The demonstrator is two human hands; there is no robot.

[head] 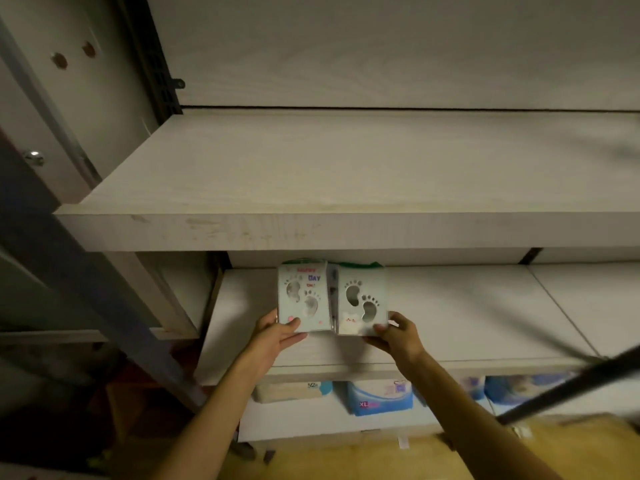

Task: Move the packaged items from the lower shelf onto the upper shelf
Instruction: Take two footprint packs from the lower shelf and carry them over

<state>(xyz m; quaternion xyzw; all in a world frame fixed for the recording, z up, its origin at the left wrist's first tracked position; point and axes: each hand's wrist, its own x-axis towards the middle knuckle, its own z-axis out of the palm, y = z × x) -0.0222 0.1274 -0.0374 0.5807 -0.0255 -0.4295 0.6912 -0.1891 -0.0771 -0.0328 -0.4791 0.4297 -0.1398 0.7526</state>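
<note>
The left hand [277,332] grips the lower left corner of a pale packaged item with footprint cut-outs [303,296], thumb on the front face and fingers curled beneath its bottom edge. The right hand [398,336] does the same at the lower right corner of a second footprint package [362,299], thumb pressed on the front near a small white animal figure, fingers wrapped under. The two packages stand upright side by side, their inner edges touching or nearly so (the seam between them is too blurred to say which), tilted slightly back away from the hands.

Both packages sit just above the holding fingers, over the pale wood-grain lower shelf [467,317]; whether their bottom edges rest on the board cannot be told. Directly above the hands and packages runs the thick front edge of the upper shelf [311,230], its top surface stretching away behind.

Below the wrists, under the lower shelf, sit blue and white wrapped packs [379,398], one marked XL, with a beige pack [291,393] to their left. A dark blurred bar [571,386] crosses diagonally beyond the right forearm
</note>
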